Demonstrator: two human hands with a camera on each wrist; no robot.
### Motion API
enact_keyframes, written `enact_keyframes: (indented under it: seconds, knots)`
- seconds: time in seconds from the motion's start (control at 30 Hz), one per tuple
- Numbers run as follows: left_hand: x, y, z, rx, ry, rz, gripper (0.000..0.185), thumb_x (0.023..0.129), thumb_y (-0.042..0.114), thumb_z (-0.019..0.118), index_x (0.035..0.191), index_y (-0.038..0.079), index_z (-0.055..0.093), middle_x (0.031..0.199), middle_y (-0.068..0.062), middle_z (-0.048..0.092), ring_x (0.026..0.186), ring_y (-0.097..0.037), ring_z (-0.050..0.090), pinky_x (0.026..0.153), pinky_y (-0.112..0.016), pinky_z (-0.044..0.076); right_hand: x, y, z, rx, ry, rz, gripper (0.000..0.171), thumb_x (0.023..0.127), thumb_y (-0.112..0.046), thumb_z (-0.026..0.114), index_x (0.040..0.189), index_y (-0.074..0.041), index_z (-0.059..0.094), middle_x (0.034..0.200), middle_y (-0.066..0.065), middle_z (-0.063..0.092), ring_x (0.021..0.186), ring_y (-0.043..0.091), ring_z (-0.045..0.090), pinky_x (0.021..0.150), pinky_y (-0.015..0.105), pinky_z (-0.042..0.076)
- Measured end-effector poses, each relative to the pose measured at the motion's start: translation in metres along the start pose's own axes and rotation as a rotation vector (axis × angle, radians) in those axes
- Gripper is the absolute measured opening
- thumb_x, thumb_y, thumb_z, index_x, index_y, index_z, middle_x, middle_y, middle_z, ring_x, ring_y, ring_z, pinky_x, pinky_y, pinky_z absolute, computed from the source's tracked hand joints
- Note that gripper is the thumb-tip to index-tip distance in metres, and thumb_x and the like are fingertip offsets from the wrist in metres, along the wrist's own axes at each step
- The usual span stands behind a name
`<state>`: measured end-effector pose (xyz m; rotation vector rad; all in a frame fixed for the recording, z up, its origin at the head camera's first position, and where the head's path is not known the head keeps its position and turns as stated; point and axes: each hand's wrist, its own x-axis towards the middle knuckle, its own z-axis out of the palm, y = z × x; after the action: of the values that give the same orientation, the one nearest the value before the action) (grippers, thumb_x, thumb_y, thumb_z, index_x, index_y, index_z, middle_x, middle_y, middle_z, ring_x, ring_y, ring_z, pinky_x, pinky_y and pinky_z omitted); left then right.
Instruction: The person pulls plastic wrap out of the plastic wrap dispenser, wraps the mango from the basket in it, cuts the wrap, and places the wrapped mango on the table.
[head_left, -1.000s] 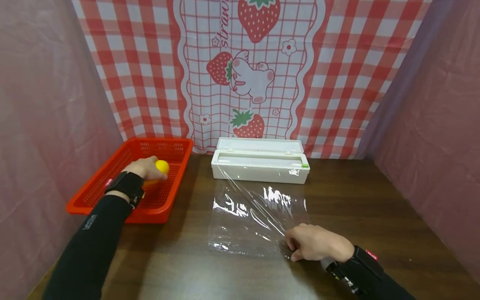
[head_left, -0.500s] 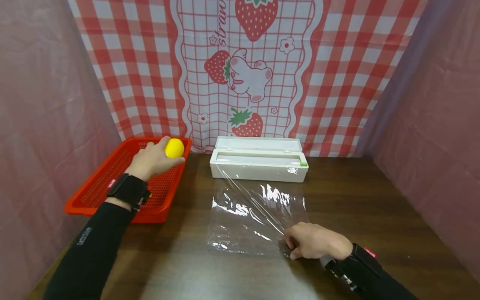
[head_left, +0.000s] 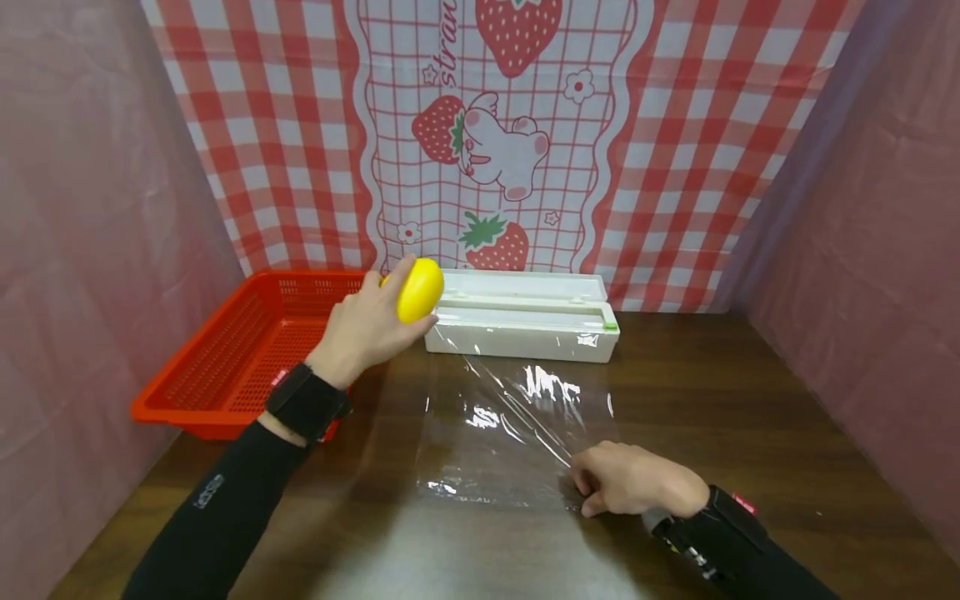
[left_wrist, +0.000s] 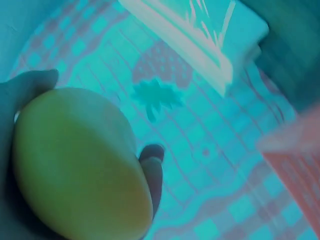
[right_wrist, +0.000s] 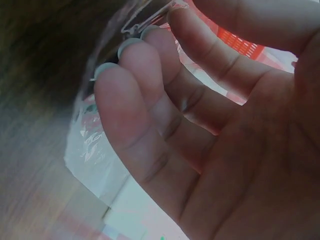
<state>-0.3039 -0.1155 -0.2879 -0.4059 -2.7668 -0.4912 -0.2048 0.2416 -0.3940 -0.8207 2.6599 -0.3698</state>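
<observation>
My left hand (head_left: 371, 321) grips a yellow lemon-like fruit (head_left: 418, 289) in the air, between the red basket (head_left: 217, 367) and the white wrap dispenser (head_left: 521, 321). In the left wrist view the fruit (left_wrist: 75, 160) fills my palm. A sheet of clear plastic wrap (head_left: 510, 425) runs from the dispenser and lies flat on the dark wooden table (head_left: 750, 417). My right hand (head_left: 626, 482) rests on the sheet's near right corner with its fingers curled. In the right wrist view the fingertips (right_wrist: 130, 50) press the edge of the wrap (right_wrist: 95, 145).
The red basket stands at the table's left with nothing visible inside it. A strawberry-patterned checked cloth (head_left: 487, 125) hangs behind, and pink cloth walls (head_left: 862, 208) close in both sides. The dispenser's lid (head_left: 525, 287) stands open at the back.
My left hand has lifted the yellow fruit out of the red basket and carried it right and up, to beside the dispenser. The right hand has stayed on the wrap.
</observation>
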Motion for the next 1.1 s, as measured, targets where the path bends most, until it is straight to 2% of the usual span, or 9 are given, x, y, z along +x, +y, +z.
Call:
enact_keyframes:
  seconds: [0.2,0.33,0.53,0.77,0.87,1.0,1.1]
  knots:
    - [-0.013,0.020,0.022,-0.043,-0.046,0.152,0.089,0.088,0.058,0.068,0.160,0.030,0.025,0.122,-0.015,0.053,0.075,-0.027,0.058,0.064,-0.038,0.055,0.000,0.001,0.000,0.004,0.006,-0.009,0.031,0.079,-0.024,0.087,0.075,-0.026,0.056,0.068,-0.014,0.051,0.063,0.004,0.047,0.056,0.027,0.040]
    - [-0.022,0.032,0.036,-0.070,-0.101,0.243,0.091,0.086,0.056,0.071,0.161,0.030,0.025,0.121,-0.013,0.053,0.071,-0.024,0.056,0.060,-0.033,0.051,-0.001,0.001,-0.001,0.011,0.006,-0.002,0.031,0.079,-0.024,0.087,0.076,-0.026,0.056,0.068,-0.013,0.051,0.062,0.004,0.047,0.056,0.027,0.041]
    - [-0.033,0.043,0.051,-0.130,-0.187,0.345,0.092,0.085,0.051,0.076,0.160,0.031,0.027,0.128,-0.008,0.054,0.081,-0.019,0.056,0.067,-0.031,0.051,-0.001,0.002,-0.001,0.023,0.006,-0.004,0.031,0.080,-0.023,0.087,0.077,-0.025,0.056,0.069,-0.013,0.051,0.062,0.005,0.047,0.056,0.027,0.040]
    - [-0.040,0.049,0.064,-0.191,-0.210,0.451,0.092,0.083,0.048,0.079,0.159,0.037,0.028,0.125,-0.002,0.055,0.083,-0.015,0.056,0.070,-0.029,0.050,0.001,0.001,0.000,0.028,-0.007,0.019,0.031,0.080,-0.023,0.087,0.076,-0.025,0.056,0.068,-0.012,0.051,0.060,0.006,0.047,0.055,0.026,0.039]
    - [-0.043,0.053,0.070,-0.201,-0.220,0.503,0.093,0.084,0.048,0.079,0.160,0.033,0.029,0.125,-0.002,0.055,0.085,-0.014,0.056,0.072,-0.029,0.051,0.001,0.002,-0.001,0.034,-0.009,0.019,0.031,0.080,-0.023,0.087,0.076,-0.025,0.057,0.068,-0.012,0.051,0.060,0.006,0.047,0.055,0.026,0.039]
    - [-0.048,0.059,0.079,-0.192,-0.232,0.578,0.095,0.083,0.047,0.080,0.161,0.030,0.028,0.130,-0.003,0.055,0.091,-0.014,0.058,0.077,-0.029,0.052,0.001,0.002,-0.002,0.054,-0.014,0.019,0.030,0.080,-0.023,0.087,0.078,-0.024,0.058,0.069,-0.011,0.052,0.061,0.007,0.047,0.055,0.026,0.040]
    - [-0.052,0.064,0.085,-0.160,-0.244,0.606,0.098,0.082,0.047,0.082,0.161,0.029,0.027,0.135,-0.003,0.055,0.099,-0.016,0.060,0.083,-0.033,0.053,0.002,0.002,-0.002,0.053,-0.013,0.018,0.030,0.079,-0.023,0.088,0.078,-0.024,0.058,0.069,-0.011,0.052,0.061,0.007,0.047,0.055,0.026,0.040]
